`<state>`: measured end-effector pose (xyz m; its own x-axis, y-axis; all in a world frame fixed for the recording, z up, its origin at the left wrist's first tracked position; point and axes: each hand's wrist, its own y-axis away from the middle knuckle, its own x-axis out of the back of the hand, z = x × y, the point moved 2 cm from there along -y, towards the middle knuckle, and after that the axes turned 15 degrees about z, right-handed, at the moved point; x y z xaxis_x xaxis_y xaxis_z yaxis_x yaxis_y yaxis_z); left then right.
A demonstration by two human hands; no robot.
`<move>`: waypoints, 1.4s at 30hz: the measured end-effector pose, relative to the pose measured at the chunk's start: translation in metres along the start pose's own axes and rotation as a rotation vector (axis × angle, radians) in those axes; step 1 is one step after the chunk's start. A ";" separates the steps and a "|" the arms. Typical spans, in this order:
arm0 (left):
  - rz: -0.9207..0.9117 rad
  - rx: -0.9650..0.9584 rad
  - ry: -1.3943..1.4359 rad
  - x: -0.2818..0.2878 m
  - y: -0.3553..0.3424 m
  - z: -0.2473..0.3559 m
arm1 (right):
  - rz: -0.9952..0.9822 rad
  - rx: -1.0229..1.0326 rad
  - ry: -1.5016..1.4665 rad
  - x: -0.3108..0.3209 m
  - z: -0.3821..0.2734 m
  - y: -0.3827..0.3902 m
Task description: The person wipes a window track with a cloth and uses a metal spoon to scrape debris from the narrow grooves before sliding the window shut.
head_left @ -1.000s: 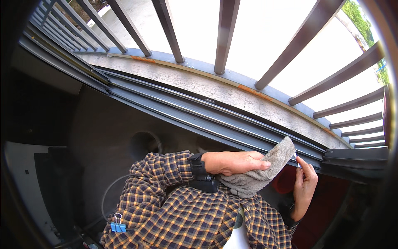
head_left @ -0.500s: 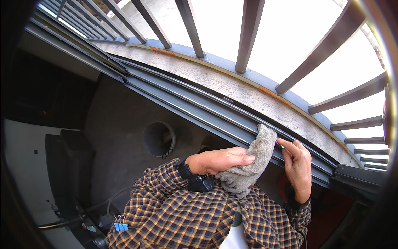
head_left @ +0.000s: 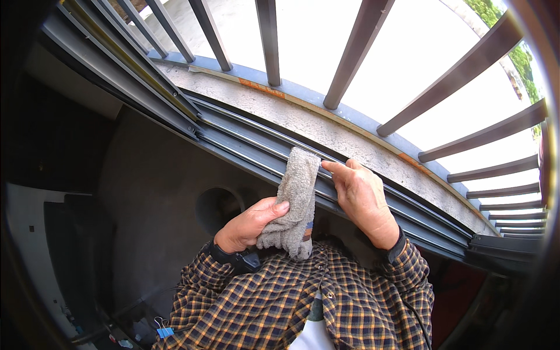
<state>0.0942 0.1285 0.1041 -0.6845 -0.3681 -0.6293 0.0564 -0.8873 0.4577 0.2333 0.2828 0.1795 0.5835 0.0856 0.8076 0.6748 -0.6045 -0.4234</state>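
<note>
A grey terry cloth [head_left: 298,189] stretches from near my shirt up onto the dark metal sliding-door track [head_left: 251,137], its far end lying across the rails. My left hand [head_left: 248,224] is closed round the cloth's near left side, thumb on top. At the cloth's upper right edge is my right hand [head_left: 364,195], its index finger reaching to the fabric and the other fingers curled. The fingers look closed on that edge, though the grip itself is partly hidden.
Past the track runs a rough stone ledge [head_left: 227,102] with grey railing bars [head_left: 356,52] standing beyond it. A sliding-door frame [head_left: 128,64] rises at the far left. A dark round bucket [head_left: 219,210] stands on the floor, left of my hands.
Both hands and the cloth have shifted left in view, along the track. The cloth stands straighter, and a coloured patch now shows on its lower right edge. The view has shifted somewhat too.
</note>
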 end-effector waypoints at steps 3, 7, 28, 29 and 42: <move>0.139 -0.154 0.063 0.006 0.013 0.012 | 0.026 0.088 -0.020 -0.033 -0.018 -0.016; 0.220 -0.461 0.011 0.006 0.047 0.022 | 0.028 0.183 -0.377 -0.059 -0.054 -0.027; 0.052 -0.466 0.122 0.068 0.131 0.021 | -0.205 -0.049 -0.254 0.075 -0.028 0.031; 0.118 -0.483 0.124 0.067 0.136 0.025 | -0.174 -0.073 -0.291 0.075 -0.030 0.029; 0.270 -0.298 -0.041 0.062 0.124 0.003 | 0.170 -0.201 -0.297 0.078 -0.009 0.040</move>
<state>0.0562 -0.0032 0.1234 -0.6440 -0.5929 -0.4834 0.4422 -0.8042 0.3972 0.3016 0.2584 0.2292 0.8041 0.1788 0.5669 0.4731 -0.7699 -0.4283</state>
